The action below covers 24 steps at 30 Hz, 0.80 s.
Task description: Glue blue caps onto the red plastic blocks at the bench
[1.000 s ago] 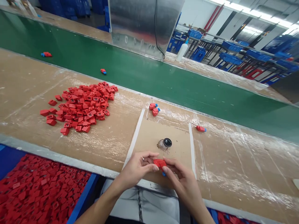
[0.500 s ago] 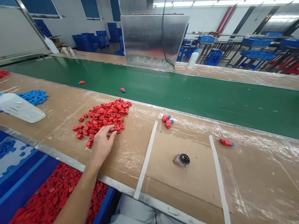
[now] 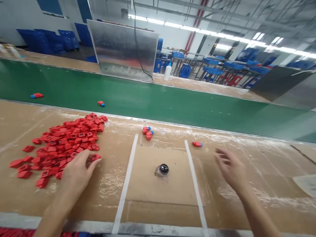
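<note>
My left hand (image 3: 77, 169) is at the right edge of a pile of small red plastic blocks (image 3: 71, 133). Its thumb and fingers are closed on one red block (image 3: 95, 157) with a dark opening. My right hand (image 3: 230, 167) hovers above the board on the other side, fingers apart and nothing in them. Nearest to it lies a red piece with a blue tip (image 3: 197, 144). Two more red-and-blue pieces (image 3: 148, 135) lie side by side farther left. A small round object with a black, shiny top (image 3: 164, 169) stands between two white tape strips.
Beyond the brown work surface (image 3: 108, 194) runs a green belt (image 3: 182, 102), bearing a red-and-blue piece (image 3: 101, 103) and another one (image 3: 37, 95). A metal panel (image 3: 123, 49) and a white bottle (image 3: 167, 71) stand behind it. Red blocks also show at the lower left edge.
The view has swung to the right, and my right hand has come into sight. My left hand has closed on a red block at the pile's edge.
</note>
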Each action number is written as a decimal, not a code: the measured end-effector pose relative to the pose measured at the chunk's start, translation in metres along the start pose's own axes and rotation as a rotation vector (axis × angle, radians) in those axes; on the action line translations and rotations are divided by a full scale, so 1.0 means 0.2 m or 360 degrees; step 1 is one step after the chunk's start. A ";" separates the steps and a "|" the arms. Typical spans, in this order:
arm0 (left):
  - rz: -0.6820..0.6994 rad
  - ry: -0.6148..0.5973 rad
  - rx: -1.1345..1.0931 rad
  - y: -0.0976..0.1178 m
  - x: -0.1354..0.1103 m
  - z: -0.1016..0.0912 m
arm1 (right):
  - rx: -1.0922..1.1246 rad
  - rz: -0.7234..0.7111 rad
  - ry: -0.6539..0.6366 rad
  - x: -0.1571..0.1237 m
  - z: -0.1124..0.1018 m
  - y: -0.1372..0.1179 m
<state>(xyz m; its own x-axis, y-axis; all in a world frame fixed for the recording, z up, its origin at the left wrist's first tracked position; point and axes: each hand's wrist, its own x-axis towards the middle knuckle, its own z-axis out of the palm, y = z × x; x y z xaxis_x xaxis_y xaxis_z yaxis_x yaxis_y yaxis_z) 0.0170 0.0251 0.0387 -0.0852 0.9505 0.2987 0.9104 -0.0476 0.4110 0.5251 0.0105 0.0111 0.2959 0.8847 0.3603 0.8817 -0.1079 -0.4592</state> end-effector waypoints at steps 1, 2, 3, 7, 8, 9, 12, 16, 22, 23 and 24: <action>-0.0006 0.0012 -0.0095 0.02 -0.04 0.00 | -0.0010 -0.0038 -0.0071 0.05 0.02 0.00; 0.0021 -0.0014 -0.0191 0.04 -0.08 0.01 | -0.0025 -0.0071 -0.0133 0.10 0.06 -0.01; 0.0069 0.0002 -0.0280 0.06 -0.12 0.02 | -0.0049 -0.0088 -0.0165 0.14 0.10 -0.03; 0.0171 -0.0018 -0.0483 0.12 -0.28 0.07 | -0.0156 -0.0057 -0.0143 0.24 0.25 -0.08; 0.0174 -0.0042 -0.0498 0.12 -0.31 0.08 | -0.0172 -0.0065 -0.0129 0.24 0.26 -0.08; 0.0179 -0.0084 -0.0510 0.11 -0.32 0.09 | -0.0180 -0.0091 -0.0118 0.24 0.27 -0.07; 0.0124 -0.0181 -0.0579 0.06 -0.35 0.11 | -0.0147 -0.0250 -0.0154 0.22 0.24 -0.03; -0.0217 -0.0272 -0.0967 0.08 -0.36 0.11 | -0.0039 -0.0423 -0.0314 0.22 0.20 0.03; -0.0487 -0.0620 -0.1636 0.32 -0.34 0.08 | 0.0073 -0.0328 -0.0242 0.19 0.19 0.01; -0.0500 -0.0638 -0.1692 0.35 -0.34 0.09 | 0.0110 -0.0302 -0.0228 0.17 0.18 0.00; -0.0523 -0.0644 -0.1742 0.38 -0.35 0.10 | 0.0156 -0.0272 -0.0223 0.15 0.17 -0.02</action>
<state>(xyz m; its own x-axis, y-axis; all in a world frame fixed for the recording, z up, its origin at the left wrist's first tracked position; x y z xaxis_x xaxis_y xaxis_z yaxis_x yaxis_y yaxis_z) 0.1011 -0.0392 0.0319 0.0631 0.9839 -0.1670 0.0287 0.1655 0.9858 0.5177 0.0535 -0.0041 0.0857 0.9414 0.3263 0.8727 0.0871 -0.4805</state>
